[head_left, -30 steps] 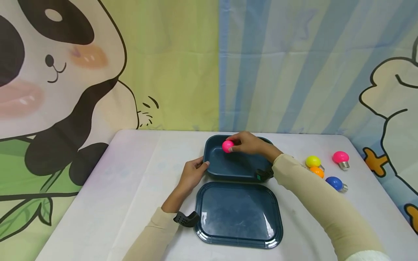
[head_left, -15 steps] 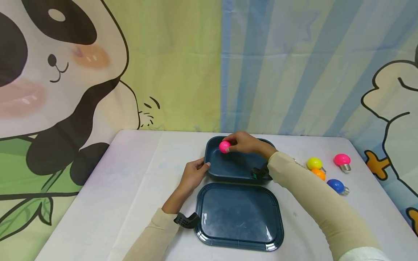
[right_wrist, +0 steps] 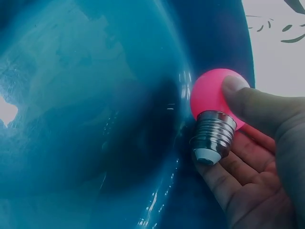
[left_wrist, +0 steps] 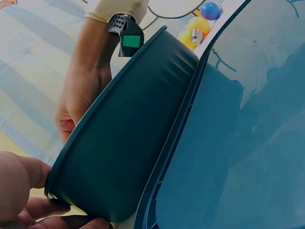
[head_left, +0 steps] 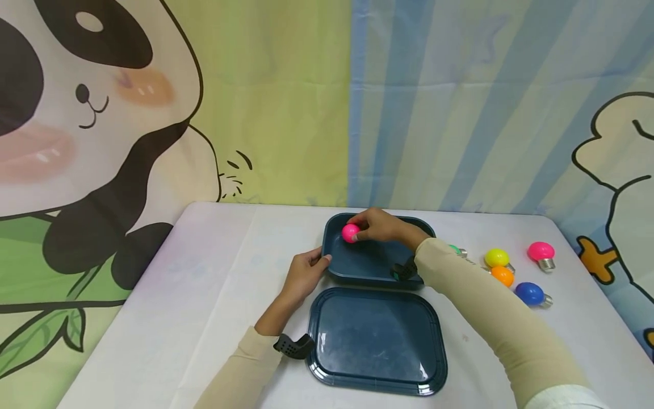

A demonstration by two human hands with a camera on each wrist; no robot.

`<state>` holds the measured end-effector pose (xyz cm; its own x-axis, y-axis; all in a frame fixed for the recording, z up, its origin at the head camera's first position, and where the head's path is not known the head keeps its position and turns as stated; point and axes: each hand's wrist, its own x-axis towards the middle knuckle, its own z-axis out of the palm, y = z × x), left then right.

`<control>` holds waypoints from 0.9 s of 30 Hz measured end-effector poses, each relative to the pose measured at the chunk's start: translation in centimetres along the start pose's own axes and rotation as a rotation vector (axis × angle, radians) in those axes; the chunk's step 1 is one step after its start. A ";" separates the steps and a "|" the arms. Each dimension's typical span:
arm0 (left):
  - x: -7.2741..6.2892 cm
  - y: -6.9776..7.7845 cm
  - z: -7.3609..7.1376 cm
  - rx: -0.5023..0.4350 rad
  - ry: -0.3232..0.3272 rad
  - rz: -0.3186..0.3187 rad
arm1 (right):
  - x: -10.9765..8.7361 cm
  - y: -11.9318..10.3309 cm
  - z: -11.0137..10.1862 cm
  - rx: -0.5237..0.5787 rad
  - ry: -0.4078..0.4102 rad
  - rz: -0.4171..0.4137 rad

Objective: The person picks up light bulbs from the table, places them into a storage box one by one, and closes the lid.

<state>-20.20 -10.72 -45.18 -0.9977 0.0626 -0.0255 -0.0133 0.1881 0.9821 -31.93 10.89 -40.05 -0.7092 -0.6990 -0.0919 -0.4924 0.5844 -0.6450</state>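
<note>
A pink light bulb [head_left: 349,233] with a silver screw base is pinched between the thumb and fingers of my right hand [head_left: 380,225]. It is inside the dark blue box [head_left: 352,262], close to the box's left end. In the right wrist view, the bulb's base [right_wrist: 213,136] points toward the camera and its round top lies by the box wall. My left hand [head_left: 302,275] grips the box's left rim, thumb on top and fingers against the outside, as the left wrist view shows [left_wrist: 28,191].
A dark blue lid [head_left: 378,341] lies flat just in front of the box. To the right are yellow [head_left: 496,257], orange [head_left: 503,276], blue [head_left: 529,293] and pink [head_left: 540,250] bulbs. A green bulb [head_left: 453,249] shows partly behind the right sleeve. A curtain hangs behind the table.
My right hand has moved a little left and down with the pink bulb, nearer the box's left end. The left hand keeps its grip on the rim.
</note>
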 end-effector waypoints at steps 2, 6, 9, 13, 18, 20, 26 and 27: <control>-0.1 0.1 -0.1 0.005 0.008 0.000 | 0.1 -0.1 0.1 -0.002 0.003 -0.004; -0.2 0.3 -0.1 -0.004 0.004 0.002 | 0.2 -0.4 0.1 -0.013 0.006 0.014; -0.2 0.3 -0.1 -0.012 -0.002 0.006 | 0.2 -0.6 0.1 -0.017 0.002 0.031; -0.2 0.3 -0.1 -0.018 -0.007 0.002 | 0.3 -0.6 0.1 -0.013 0.001 0.034; -0.2 0.2 -0.2 -0.019 -0.017 -0.003 | 0.4 -0.5 0.2 0.004 -0.001 0.033; -0.2 0.5 -0.2 -0.006 -0.024 -0.011 | 0.5 -0.5 0.2 0.005 -0.002 0.031; -0.7 1.7 -0.3 0.016 -0.029 0.003 | 0.4 -0.4 0.3 0.000 0.003 0.059; -0.6 1.5 -0.3 0.013 -0.026 0.009 | 0.4 -0.4 0.3 0.011 -0.001 0.066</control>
<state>-19.59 -10.73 -43.69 -0.9958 0.0894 -0.0221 -0.0038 0.2001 0.9798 -31.89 10.24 -40.03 -0.7395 -0.6595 -0.1348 -0.4389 0.6243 -0.6462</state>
